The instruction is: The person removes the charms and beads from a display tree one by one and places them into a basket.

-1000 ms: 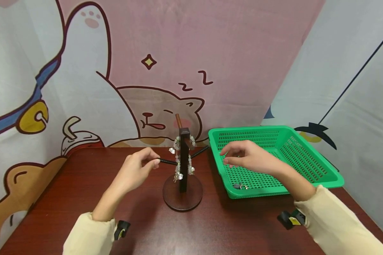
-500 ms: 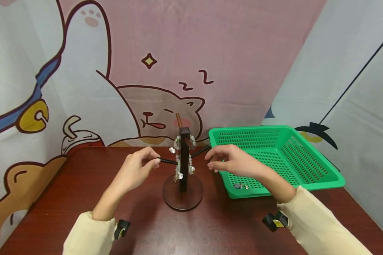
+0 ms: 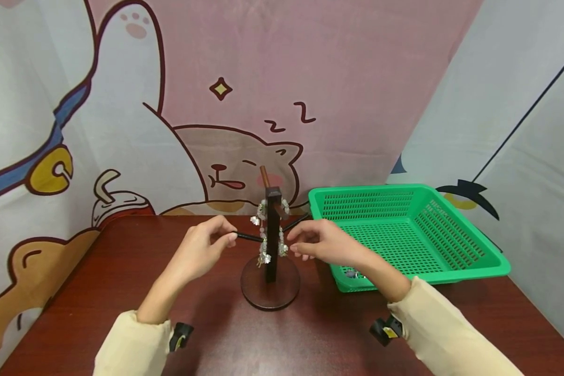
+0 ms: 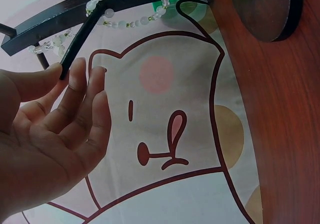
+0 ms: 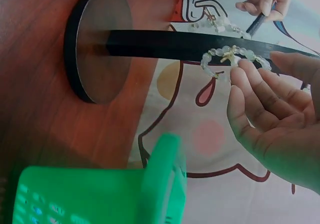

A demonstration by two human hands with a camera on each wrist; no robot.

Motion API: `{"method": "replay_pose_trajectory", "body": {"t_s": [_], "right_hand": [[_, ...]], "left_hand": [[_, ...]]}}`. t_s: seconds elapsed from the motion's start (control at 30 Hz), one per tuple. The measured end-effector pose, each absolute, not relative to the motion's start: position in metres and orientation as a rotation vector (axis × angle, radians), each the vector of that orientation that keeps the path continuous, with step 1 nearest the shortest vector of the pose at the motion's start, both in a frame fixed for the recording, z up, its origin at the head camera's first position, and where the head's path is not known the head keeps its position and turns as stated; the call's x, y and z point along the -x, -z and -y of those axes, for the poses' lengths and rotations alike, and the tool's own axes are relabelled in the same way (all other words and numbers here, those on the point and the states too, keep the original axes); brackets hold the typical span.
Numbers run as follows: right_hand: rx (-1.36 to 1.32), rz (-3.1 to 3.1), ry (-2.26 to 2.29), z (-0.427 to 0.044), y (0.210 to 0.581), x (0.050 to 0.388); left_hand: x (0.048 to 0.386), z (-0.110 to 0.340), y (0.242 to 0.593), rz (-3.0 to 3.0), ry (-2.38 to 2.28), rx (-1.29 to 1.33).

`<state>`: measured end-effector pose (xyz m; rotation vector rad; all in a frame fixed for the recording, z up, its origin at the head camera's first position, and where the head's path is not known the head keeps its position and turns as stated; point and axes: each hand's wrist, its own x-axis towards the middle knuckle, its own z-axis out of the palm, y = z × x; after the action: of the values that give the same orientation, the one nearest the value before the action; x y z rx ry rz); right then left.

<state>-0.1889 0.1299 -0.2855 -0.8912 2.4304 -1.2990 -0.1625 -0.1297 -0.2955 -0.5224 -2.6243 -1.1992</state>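
Note:
A dark jewelry stand [image 3: 272, 230] rises from a round base [image 3: 270, 295] at the table's middle. My left hand [image 3: 199, 250] pinches the end of one black peg [image 4: 79, 42] between thumb and fingers. Light beaded bracelets hang from the stand's pegs on both sides, among them one at lower left [image 3: 265, 256]. My right hand [image 3: 326, 243] is beside the lower right bracelet [image 5: 206, 64], with fingers loosely bent. In the right wrist view its fingertips overlap the beads and a pale charm; whether they touch is unclear, and no grip shows.
A green plastic basket [image 3: 314, 197] stands at the right, just behind my right forearm. Small jewelry pieces [image 3: 351, 273] lie in its near left corner. The brown wooden table [image 3: 136, 282] ends at a cartoon-printed cloth [image 3: 357, 104].
My right hand has moved left, from over the basket to the stand's right side by the lower bracelet. My left hand keeps its pinch on the peg.

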Motion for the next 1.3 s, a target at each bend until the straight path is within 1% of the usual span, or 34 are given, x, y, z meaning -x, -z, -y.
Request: {"method": "replay_pose_trajectory", "body": {"t_s": [0.43, 1.3], "right_hand": [[0.845, -2.418, 1.384, -0.119, 0.296, 0.19], [0.891, -2.479, 1.444, -0.111, 0.304, 0.191]], "left_hand": [[0.163, 0.13, 0.295, 2.618, 1.204, 0.53], [0.162, 0.13, 0.295, 2.623, 1.195, 0.53]]}}
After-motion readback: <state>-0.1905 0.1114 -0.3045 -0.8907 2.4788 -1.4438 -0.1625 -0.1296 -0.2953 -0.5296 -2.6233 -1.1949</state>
